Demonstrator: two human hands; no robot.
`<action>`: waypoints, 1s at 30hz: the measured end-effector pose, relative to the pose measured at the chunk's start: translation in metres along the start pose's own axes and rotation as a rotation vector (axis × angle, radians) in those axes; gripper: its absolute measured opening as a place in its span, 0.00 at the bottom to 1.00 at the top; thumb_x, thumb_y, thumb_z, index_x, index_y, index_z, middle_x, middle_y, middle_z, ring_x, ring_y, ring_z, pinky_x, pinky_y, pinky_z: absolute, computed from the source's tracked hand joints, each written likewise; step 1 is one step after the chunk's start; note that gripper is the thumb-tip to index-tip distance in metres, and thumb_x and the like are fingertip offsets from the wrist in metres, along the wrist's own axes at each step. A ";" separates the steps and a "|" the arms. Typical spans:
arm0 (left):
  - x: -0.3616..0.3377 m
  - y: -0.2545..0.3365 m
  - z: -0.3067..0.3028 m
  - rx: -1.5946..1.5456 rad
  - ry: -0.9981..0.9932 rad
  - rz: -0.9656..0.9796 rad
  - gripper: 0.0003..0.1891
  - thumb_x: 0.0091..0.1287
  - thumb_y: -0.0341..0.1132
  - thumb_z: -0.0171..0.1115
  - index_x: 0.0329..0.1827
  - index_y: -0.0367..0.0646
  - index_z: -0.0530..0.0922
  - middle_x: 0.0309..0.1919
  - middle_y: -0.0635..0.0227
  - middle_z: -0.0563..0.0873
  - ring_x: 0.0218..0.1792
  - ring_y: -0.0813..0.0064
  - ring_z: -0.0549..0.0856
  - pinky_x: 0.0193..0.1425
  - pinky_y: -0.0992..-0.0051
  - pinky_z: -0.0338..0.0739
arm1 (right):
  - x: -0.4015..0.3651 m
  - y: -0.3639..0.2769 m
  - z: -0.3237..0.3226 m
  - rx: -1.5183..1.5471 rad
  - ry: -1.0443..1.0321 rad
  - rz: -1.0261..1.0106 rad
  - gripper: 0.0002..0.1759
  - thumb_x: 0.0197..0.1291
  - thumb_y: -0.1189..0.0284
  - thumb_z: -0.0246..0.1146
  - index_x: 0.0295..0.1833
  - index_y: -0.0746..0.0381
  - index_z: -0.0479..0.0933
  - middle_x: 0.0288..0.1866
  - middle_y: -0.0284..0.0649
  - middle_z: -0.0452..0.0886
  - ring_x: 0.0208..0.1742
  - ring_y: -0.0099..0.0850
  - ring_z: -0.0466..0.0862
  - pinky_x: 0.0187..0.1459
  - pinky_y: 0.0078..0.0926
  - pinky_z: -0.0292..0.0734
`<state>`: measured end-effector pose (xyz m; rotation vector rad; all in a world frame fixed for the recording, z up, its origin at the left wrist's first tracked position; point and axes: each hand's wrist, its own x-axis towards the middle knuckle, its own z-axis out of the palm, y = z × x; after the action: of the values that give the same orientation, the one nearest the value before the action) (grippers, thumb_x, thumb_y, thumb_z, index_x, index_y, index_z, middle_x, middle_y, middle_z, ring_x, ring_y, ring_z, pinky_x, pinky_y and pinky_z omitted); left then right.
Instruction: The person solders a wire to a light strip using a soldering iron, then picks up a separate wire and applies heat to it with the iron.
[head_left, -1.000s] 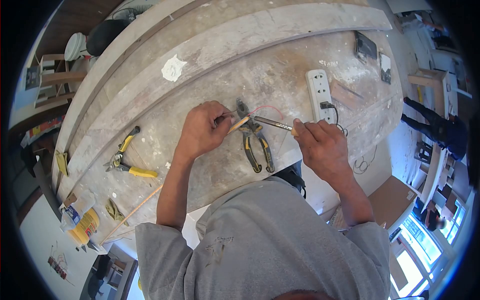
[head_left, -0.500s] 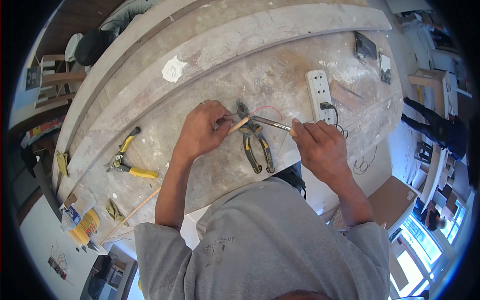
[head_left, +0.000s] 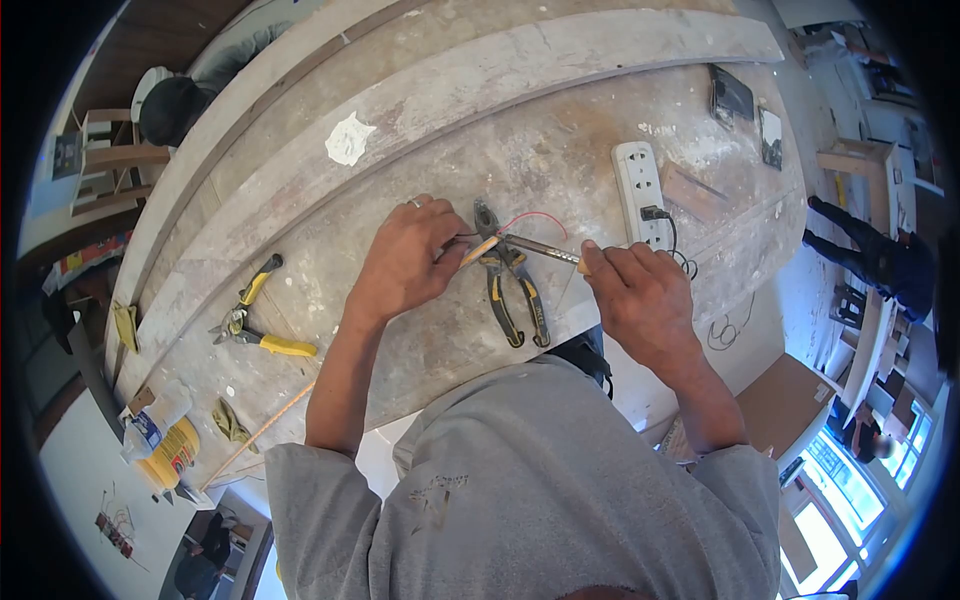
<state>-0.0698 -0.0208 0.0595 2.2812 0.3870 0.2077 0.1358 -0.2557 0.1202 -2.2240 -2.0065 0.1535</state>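
Note:
My left hand (head_left: 408, 255) is closed round an orange-tan strip (head_left: 480, 250), whose tip sits over the pliers. A thin dark wire also runs from its fingertips. My right hand (head_left: 640, 298) grips a soldering iron (head_left: 545, 248) by the handle, its metal shaft pointing left to the strip's tip. Beneath them the black and yellow pliers (head_left: 515, 290) lie on the worktable. A thin red wire (head_left: 535, 214) arcs above the iron from the meeting point. Whether the iron's tip touches the wires is too small to tell.
Yellow-handled snips (head_left: 245, 315) lie left on the worktable (head_left: 400, 350). A white power strip (head_left: 638, 190) with a black plug is at right, beyond it two dark flat objects (head_left: 732, 97). Curved boards (head_left: 500, 60) cross the far side. Other people are at the left and right edges.
My hands hold nearly the same places, with slight shifts of the iron and strip. At the upper left, another person's dark head has moved a little.

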 end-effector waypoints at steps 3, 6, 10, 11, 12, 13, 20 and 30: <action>0.005 0.004 -0.003 0.018 -0.027 -0.001 0.06 0.60 0.28 0.72 0.39 0.41 0.86 0.35 0.59 0.84 0.44 0.53 0.84 0.50 0.56 0.77 | 0.000 0.000 -0.001 -0.006 -0.005 -0.002 0.24 0.57 0.74 0.67 0.61 0.66 0.87 0.40 0.35 0.83 0.42 0.33 0.83 0.40 0.34 0.76; 0.010 0.004 -0.004 0.030 -0.033 0.005 0.05 0.59 0.28 0.71 0.37 0.40 0.85 0.34 0.58 0.85 0.43 0.52 0.84 0.49 0.56 0.78 | 0.001 0.003 -0.001 0.008 0.012 -0.009 0.23 0.58 0.73 0.69 0.61 0.66 0.87 0.38 0.35 0.82 0.40 0.33 0.83 0.39 0.34 0.76; 0.018 0.003 -0.007 0.000 -0.081 -0.040 0.03 0.58 0.28 0.69 0.34 0.39 0.85 0.32 0.56 0.86 0.40 0.50 0.85 0.47 0.55 0.78 | 0.006 0.005 -0.011 0.021 0.010 0.024 0.21 0.61 0.71 0.72 0.59 0.67 0.87 0.36 0.36 0.81 0.37 0.33 0.84 0.37 0.35 0.79; 0.020 0.002 -0.008 -0.036 -0.085 -0.056 0.04 0.58 0.28 0.69 0.34 0.39 0.85 0.32 0.54 0.86 0.39 0.49 0.85 0.46 0.55 0.79 | 0.007 0.006 -0.013 0.021 0.003 0.026 0.20 0.62 0.71 0.72 0.58 0.67 0.87 0.35 0.36 0.81 0.37 0.33 0.84 0.37 0.36 0.80; 0.022 0.002 -0.008 -0.071 -0.089 -0.071 0.04 0.57 0.29 0.68 0.33 0.38 0.86 0.32 0.53 0.87 0.38 0.48 0.86 0.45 0.55 0.79 | 0.007 0.006 -0.014 0.022 0.005 0.028 0.20 0.62 0.71 0.72 0.58 0.67 0.87 0.35 0.36 0.81 0.37 0.33 0.84 0.37 0.36 0.80; 0.023 0.002 -0.008 -0.070 -0.090 -0.070 0.04 0.57 0.29 0.68 0.33 0.38 0.86 0.32 0.53 0.87 0.38 0.48 0.86 0.45 0.55 0.79 | 0.007 0.006 -0.015 0.044 -0.006 0.031 0.21 0.62 0.70 0.73 0.59 0.67 0.87 0.36 0.36 0.81 0.37 0.34 0.84 0.38 0.35 0.81; 0.025 0.028 -0.005 -0.069 -0.091 -0.342 0.09 0.61 0.33 0.73 0.37 0.35 0.89 0.32 0.54 0.91 0.31 0.57 0.90 0.40 0.63 0.82 | 0.006 0.008 -0.014 0.081 -0.034 0.052 0.22 0.63 0.70 0.73 0.60 0.67 0.87 0.37 0.37 0.84 0.39 0.35 0.86 0.40 0.36 0.82; -0.005 0.042 0.021 -0.087 0.110 -0.438 0.08 0.65 0.32 0.73 0.40 0.35 0.90 0.33 0.57 0.92 0.31 0.69 0.88 0.38 0.68 0.81 | 0.001 0.008 -0.007 0.112 -0.045 0.070 0.22 0.64 0.70 0.71 0.61 0.68 0.86 0.38 0.38 0.85 0.40 0.35 0.86 0.42 0.37 0.83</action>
<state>-0.0596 -0.0636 0.0763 2.0466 0.9017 0.1221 0.1449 -0.2553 0.1263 -2.2405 -1.8926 0.3175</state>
